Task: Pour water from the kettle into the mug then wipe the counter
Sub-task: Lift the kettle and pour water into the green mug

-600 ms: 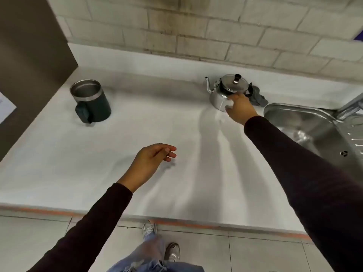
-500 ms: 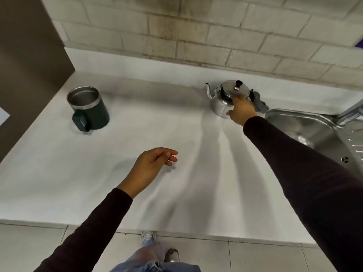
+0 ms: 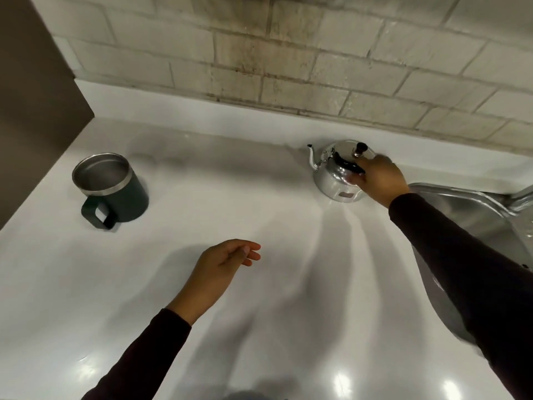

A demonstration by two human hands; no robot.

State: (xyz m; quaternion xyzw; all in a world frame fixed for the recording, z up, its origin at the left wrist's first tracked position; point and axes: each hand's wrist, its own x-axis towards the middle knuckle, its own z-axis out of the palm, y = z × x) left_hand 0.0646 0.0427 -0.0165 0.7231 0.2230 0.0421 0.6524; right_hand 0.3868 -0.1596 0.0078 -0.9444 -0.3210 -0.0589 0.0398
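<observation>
A small shiny steel kettle (image 3: 336, 171) with a black lid knob stands on the white counter (image 3: 202, 203) near the back wall, spout pointing left. My right hand (image 3: 377, 179) is closed around its black handle. A dark green mug (image 3: 111, 187) with a steel rim stands upright at the left, handle toward me; no water is visible in it. My left hand (image 3: 223, 265) hovers over the counter's middle, fingers loosely apart, holding nothing. The cloth seen earlier behind the kettle is hidden by my right hand.
A steel sink (image 3: 467, 212) lies at the right, partly covered by my right sleeve. A brick wall (image 3: 288, 59) runs along the back. A brown panel (image 3: 31, 82) stands at the left end of the counter.
My right hand went from the kettle's side to its black handle and closed on it. The view tilted toward the wall. My left hand stayed put.
</observation>
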